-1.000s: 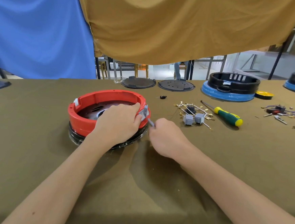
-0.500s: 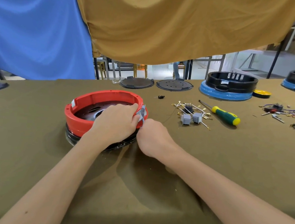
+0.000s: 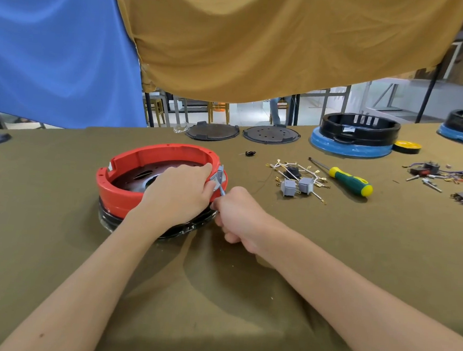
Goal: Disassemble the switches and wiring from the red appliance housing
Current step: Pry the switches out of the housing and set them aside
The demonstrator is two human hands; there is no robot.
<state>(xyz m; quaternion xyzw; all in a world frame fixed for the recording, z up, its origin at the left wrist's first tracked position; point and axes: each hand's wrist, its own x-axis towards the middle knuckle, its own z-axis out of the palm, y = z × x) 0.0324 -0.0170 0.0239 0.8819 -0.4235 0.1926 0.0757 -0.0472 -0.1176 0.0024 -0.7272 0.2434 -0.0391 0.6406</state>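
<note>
The red housing point(image 3: 129, 192) sits on the table point(image 3: 53, 244) in front of you, left of the loose switches point(image 3: 297, 184) and the screwdriver point(image 3: 346, 180). Your left hand point(image 3: 179, 193) lies over the housing's right rim, fingers curled around a grey switch part point(image 3: 218, 177) at the wall. Your right hand point(image 3: 238, 212), just right of the housing, pinches a thin grey piece point(image 3: 222, 190) coming off that part.

The likely trouble is pulling sideways or hard: the thin piece could snap or slip from your pinch. If your left hand eases off, the housing may slide or tip on its black base point(image 3: 193, 223). A jerk could also send your hand into the parts to the right.
</note>
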